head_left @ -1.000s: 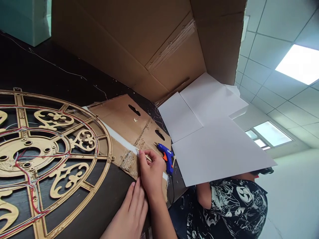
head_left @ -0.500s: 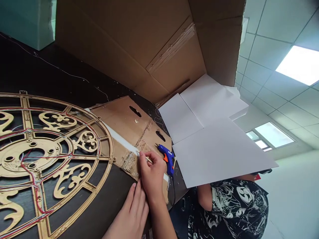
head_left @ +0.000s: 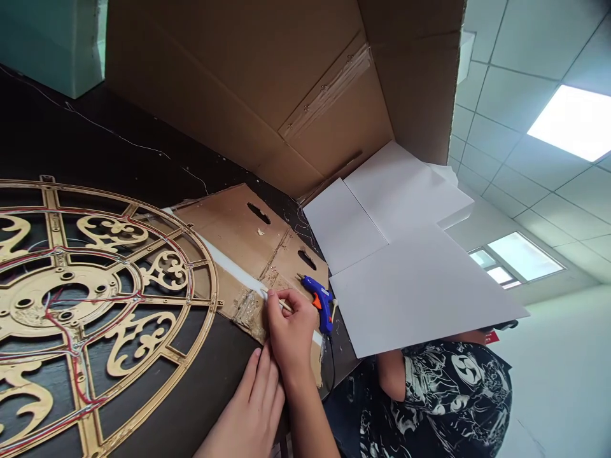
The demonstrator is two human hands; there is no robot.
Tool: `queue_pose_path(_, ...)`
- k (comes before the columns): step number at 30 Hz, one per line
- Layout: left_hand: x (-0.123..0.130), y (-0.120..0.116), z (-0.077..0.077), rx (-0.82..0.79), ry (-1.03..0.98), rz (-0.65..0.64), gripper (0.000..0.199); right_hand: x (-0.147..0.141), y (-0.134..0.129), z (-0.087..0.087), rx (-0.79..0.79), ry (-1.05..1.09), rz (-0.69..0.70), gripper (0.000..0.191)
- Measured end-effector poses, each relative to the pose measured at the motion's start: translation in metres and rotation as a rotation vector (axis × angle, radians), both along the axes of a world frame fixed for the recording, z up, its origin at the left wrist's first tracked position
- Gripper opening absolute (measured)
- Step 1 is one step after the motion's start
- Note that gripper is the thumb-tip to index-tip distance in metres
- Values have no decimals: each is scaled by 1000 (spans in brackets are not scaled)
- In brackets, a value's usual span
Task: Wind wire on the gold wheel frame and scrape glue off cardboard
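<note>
My right hand (head_left: 294,327) pinches a thin pale stick (head_left: 285,306) between thumb and fingers, its tip near a white strip (head_left: 229,264). The strip lies across a brown cardboard sheet (head_left: 226,213). Fingers stretched out and holding nothing, my left hand (head_left: 255,397) rests by the cardboard's near edge, against my right wrist. A blue glue gun (head_left: 322,299) with an orange trigger lies just right of my right hand. On the left is a gold openwork round frame (head_left: 172,351) with red, blue and white wires along its rings.
A large cardboard box (head_left: 229,76) rises behind the dark table (head_left: 205,375). White boards (head_left: 410,292) stand to the right, with a person in a patterned black shirt (head_left: 443,394) beyond them. A teal block (head_left: 48,44) occupies the upper left.
The gold round frame appears shifted slightly right in the picture, as the view has moved a little. Both hands keep nearly the same place and grip.
</note>
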State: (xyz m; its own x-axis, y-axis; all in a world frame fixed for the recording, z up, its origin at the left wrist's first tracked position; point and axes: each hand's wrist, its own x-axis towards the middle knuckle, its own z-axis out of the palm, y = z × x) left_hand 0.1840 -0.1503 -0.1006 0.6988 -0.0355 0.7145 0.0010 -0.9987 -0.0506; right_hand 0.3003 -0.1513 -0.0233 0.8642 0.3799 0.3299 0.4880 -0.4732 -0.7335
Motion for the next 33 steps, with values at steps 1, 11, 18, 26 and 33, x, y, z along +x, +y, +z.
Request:
queue_pose_path(1, 0, -1, -1, -6, -5, -5, 69, 0, 1, 1, -13, -4, 11, 34)
queue_pose_path(11, -5, 2, -1, 4, 13, -7, 69, 2, 6, 4, 58, 11, 18, 33)
queue_pose_path(18, -2, 2, 2, 17, -1, 21, 76, 2, -2, 1, 44, 22, -56, 36)
queue_pose_path(26, -4, 1, 2, 21, -3, 45, 71, 7, 11, 8, -62, -71, 46, 34)
queue_pose_path(33, 0, -1, -1, -17, -28, 2, 63, 17, 20, 3, -108, -98, 135, 25)
